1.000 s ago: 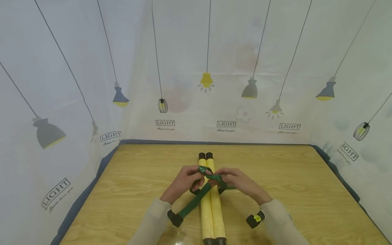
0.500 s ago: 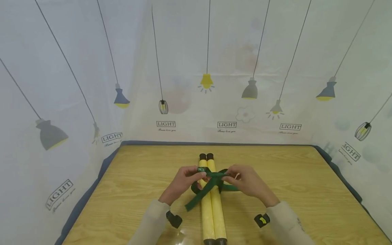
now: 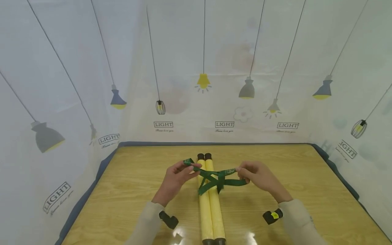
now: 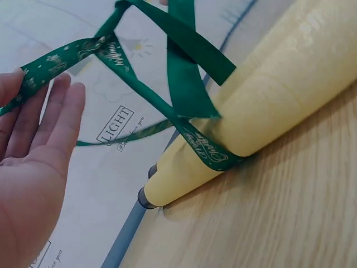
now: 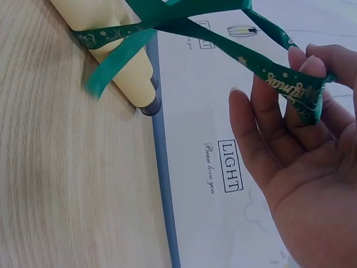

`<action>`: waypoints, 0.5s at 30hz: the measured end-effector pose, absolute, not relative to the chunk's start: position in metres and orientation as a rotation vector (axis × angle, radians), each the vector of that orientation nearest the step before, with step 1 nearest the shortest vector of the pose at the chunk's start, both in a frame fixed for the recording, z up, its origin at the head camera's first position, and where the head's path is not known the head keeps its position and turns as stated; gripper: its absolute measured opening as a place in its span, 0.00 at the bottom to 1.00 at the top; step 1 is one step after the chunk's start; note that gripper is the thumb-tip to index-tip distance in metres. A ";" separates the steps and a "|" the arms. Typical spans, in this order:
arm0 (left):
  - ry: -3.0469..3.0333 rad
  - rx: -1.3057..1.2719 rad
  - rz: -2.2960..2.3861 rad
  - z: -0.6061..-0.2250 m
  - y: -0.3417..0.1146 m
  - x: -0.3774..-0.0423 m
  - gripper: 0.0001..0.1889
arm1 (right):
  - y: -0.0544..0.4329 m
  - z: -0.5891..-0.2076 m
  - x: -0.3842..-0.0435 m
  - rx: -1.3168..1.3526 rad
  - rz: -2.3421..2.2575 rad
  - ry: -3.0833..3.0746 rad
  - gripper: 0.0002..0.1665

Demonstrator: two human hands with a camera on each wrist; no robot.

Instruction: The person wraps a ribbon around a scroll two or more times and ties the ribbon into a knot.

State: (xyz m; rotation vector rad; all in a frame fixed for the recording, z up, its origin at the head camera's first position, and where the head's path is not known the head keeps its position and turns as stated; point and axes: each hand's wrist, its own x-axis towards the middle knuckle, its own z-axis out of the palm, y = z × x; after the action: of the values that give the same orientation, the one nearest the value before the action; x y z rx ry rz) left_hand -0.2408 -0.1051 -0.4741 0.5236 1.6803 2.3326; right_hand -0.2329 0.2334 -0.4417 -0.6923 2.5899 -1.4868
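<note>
Two yellow tubes point(image 3: 207, 211) with dark end caps lie side by side on the table. A green ribbon point(image 4: 203, 151) with gold lettering goes round them and crosses above them in loops. My left hand point(image 3: 176, 178) pinches one part of the ribbon between thumb and finger, left of the tubes; in the left wrist view its other fingers are extended. On the other side my right hand point(image 3: 258, 175) pinches another stretch of ribbon point(image 5: 284, 84) between thumb and fingertips. Between the hands the ribbon is drawn out sideways over the tubes. Loose ribbon tails hang near the crossing.
The wood-grain table point(image 3: 137, 163) has a blue edge strip point(image 3: 214, 143) at the back. Behind it and at both sides stands a white sheet point(image 3: 183, 41) printed with lamps. A black camera point(image 3: 168, 220) is strapped at the left wrist, another camera point(image 3: 272, 216) at the right.
My hands have moved apart, the left to the left and the right to the right, stretching the ribbon between them. The ribbon's long lower-left tail has been drawn in close to the tubes.
</note>
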 end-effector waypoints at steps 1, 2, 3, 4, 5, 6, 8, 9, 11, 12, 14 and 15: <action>1.627 0.532 2.365 -0.474 -0.107 -0.241 0.08 | 0.236 -0.442 -0.233 -0.673 -1.497 2.592 0.13; 1.580 0.548 2.391 -0.474 -0.109 -0.240 0.07 | 0.238 -0.442 -0.233 -0.648 -1.502 2.602 0.13; 1.527 0.564 2.417 -0.474 -0.111 -0.240 0.07 | 0.240 -0.442 -0.233 -0.618 -1.502 2.615 0.13; 1.483 0.587 2.437 -0.474 -0.114 -0.240 0.08 | 0.242 -0.442 -0.232 -0.589 -1.501 2.625 0.13; 1.446 0.611 2.452 -0.473 -0.116 -0.239 0.10 | 0.244 -0.442 -0.232 -0.565 -1.496 2.637 0.13; 1.407 0.626 2.467 -0.472 -0.118 -0.239 0.11 | 0.247 -0.441 -0.232 -0.547 -1.499 2.642 0.13; 1.356 0.638 2.492 -0.470 -0.123 -0.238 0.14 | 0.251 -0.440 -0.231 -0.515 -1.498 2.647 0.13; 1.337 0.646 2.500 -0.470 -0.125 -0.237 0.14 | 0.253 -0.439 -0.231 -0.500 -1.490 2.651 0.14; 1.306 0.644 2.524 -0.468 -0.131 -0.238 0.16 | 0.257 -0.437 -0.230 -0.470 -1.479 2.663 0.15; 1.293 0.646 2.535 -0.467 -0.135 -0.238 0.16 | 0.260 -0.437 -0.230 -0.449 -1.473 2.672 0.15; 1.260 0.637 2.563 -0.465 -0.143 -0.239 0.17 | 0.265 -0.435 -0.230 -0.428 -1.438 2.715 0.16; 1.239 0.631 2.579 -0.465 -0.148 -0.239 0.18 | 0.267 -0.435 -0.230 -0.424 -1.420 2.743 0.16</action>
State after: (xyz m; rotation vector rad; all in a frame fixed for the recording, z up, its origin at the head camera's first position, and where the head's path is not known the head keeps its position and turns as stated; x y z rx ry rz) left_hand -0.2390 -0.1481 -0.4647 0.6312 1.2391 2.5795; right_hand -0.2300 0.2674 -0.4346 -0.4239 2.7432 -1.4200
